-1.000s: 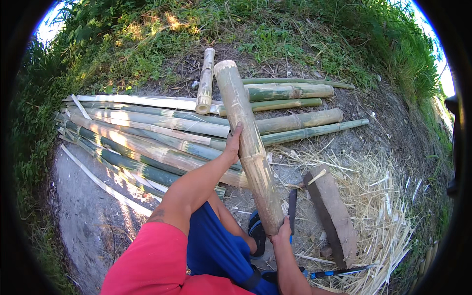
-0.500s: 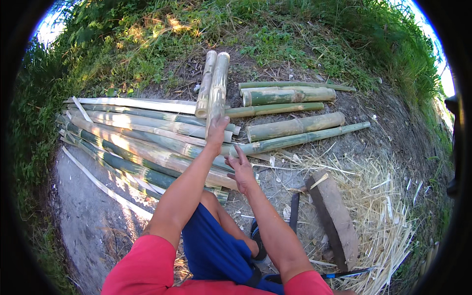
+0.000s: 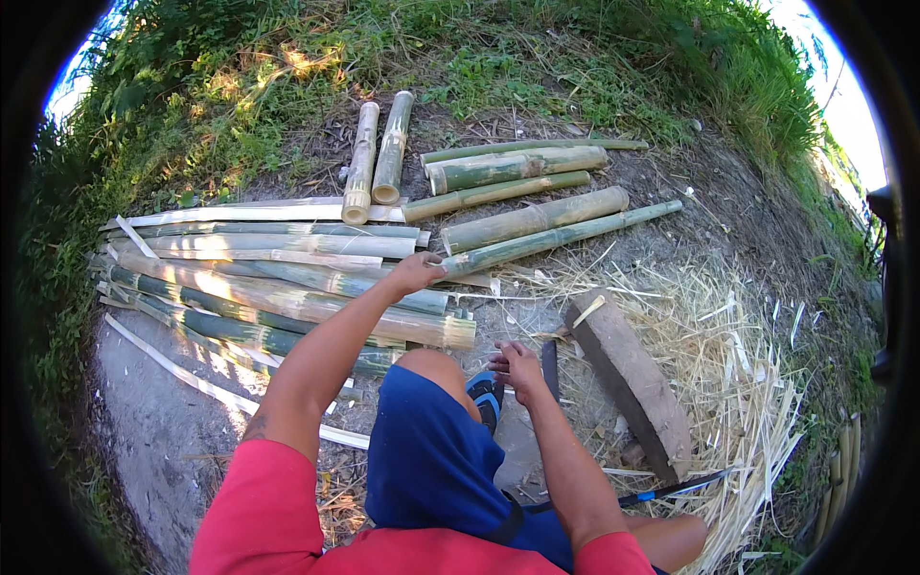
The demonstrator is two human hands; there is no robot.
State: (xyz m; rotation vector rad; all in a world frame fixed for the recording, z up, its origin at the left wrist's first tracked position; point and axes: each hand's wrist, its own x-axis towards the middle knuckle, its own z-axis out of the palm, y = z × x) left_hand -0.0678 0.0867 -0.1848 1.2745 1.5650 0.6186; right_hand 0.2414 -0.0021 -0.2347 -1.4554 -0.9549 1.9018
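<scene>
Head: slender green bamboo pole [image 3: 563, 237]

Outdoor work spot, bare ground [image 3: 158, 412], grass [image 3: 757, 101], cut bamboo [image 3: 537, 218], shavings [image 3: 743, 407] (pale, loosely strewn)

It's all outdoors: dusty grey dirt [image 3: 163, 422] for a floor, with scrubby grass [image 3: 537, 81] running along the far side. Dark bushes [image 3: 144, 115] crowd the upper left, and taller grass [image 3: 747, 91] stands at the upper right. Sky [image 3: 853, 105] glares white in 2 upper corners, plus warm sun patches [image 3: 297, 62] on the greenery. Pretty nice daylight tbh.
</scene>
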